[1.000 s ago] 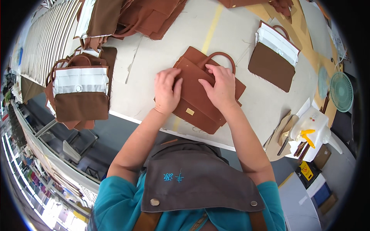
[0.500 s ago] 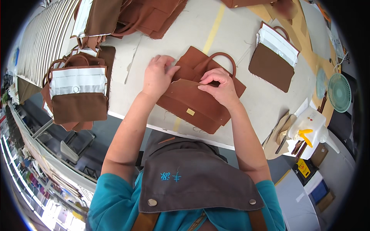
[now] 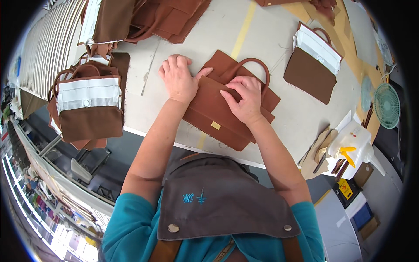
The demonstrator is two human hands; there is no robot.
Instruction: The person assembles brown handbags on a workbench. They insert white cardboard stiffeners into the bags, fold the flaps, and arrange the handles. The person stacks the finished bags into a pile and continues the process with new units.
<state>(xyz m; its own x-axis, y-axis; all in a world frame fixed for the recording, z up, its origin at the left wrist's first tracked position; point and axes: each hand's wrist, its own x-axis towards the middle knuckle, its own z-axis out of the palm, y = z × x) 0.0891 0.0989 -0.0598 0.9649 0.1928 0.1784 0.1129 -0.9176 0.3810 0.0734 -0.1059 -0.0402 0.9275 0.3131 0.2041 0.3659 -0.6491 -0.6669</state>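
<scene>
A flat brown leather handbag point(image 3: 220, 115) lies on the pale worktable point(image 3: 279, 43), its front flap with a small gold clasp point(image 3: 215, 125) facing me. A curved brown handle point(image 3: 253, 63) arcs over its far side. My left hand point(image 3: 179, 78) rests flat, fingers spread, on the bag's left edge and the table beside it. My right hand point(image 3: 245, 99) presses on the flap near the handle, fingers curled against the leather.
A stack of brown bags with white paper inserts point(image 3: 87, 105) sits at the table's left edge. Another bag point(image 3: 314, 61) lies at the far right, loose brown leather pieces point(image 3: 166, 17) at the far side. A green fan point(image 3: 386, 105) and a white bottle point(image 3: 353, 144) stand right.
My left hand has slid off the bag's middle leftward to its edge and the table. My right hand stayed on the flap. The bag has turned slightly.
</scene>
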